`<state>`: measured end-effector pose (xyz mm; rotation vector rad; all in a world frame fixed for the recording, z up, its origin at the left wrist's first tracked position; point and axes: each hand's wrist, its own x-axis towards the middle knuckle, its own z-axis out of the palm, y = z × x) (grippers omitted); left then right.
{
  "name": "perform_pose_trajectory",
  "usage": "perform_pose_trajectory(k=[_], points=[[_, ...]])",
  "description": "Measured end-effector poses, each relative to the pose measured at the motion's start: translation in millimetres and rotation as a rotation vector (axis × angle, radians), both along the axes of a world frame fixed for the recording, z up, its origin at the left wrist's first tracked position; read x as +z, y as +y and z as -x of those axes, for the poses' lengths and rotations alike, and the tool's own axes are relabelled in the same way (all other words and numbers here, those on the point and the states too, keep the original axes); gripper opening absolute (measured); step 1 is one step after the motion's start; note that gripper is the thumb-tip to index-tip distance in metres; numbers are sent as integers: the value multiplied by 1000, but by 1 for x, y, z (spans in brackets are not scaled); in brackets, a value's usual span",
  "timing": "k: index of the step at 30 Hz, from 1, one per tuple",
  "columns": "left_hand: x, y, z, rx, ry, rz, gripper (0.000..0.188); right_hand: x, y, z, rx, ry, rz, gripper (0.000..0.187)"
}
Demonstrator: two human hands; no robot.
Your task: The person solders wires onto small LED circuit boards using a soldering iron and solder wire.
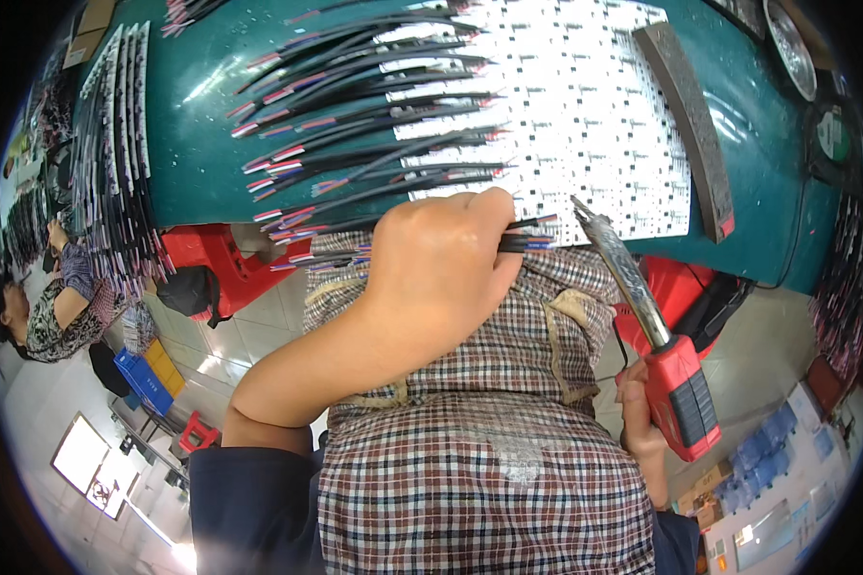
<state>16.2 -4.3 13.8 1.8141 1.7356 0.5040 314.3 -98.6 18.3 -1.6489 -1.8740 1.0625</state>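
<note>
My left hand [441, 251] is closed around a few short black cables [525, 241], whose red and blue wire ends stick out to the right over the near edge of a white circuit board panel [594, 115]. In my right hand [640, 417] is a soldering iron [679, 388] with a red and black handle. Its metal tip points up and left, just right of the held wire ends and over the board; whether it touches the panel I cannot tell. Rows of black cables [355, 105] with red, white and blue ends lie along the panel's left side.
A dark bar [690, 129] lies along the panel's right edge on the green table [197, 115]. More wired strips [115, 144] hang off the table at left, near another person [62, 297]. Red stools [211, 268] stand below. A round metal dish [791, 48] sits at far right.
</note>
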Motion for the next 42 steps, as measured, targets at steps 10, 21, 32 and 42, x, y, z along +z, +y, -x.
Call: perform_pose_trajectory(k=[10,21,32,42], points=[[53,43,46,125,-12,-294,9,7,33,-12,-125,-18,-150,12],[-16,171,84,-184,312,-505,36,83,92,9,50,-249,-498,13],[-11,158,193,163,734,-449,37,54,91,23,77,-138,-377,18],[-15,149,215,55,560,-337,29,60,109,48,148,-61,-312,15]])
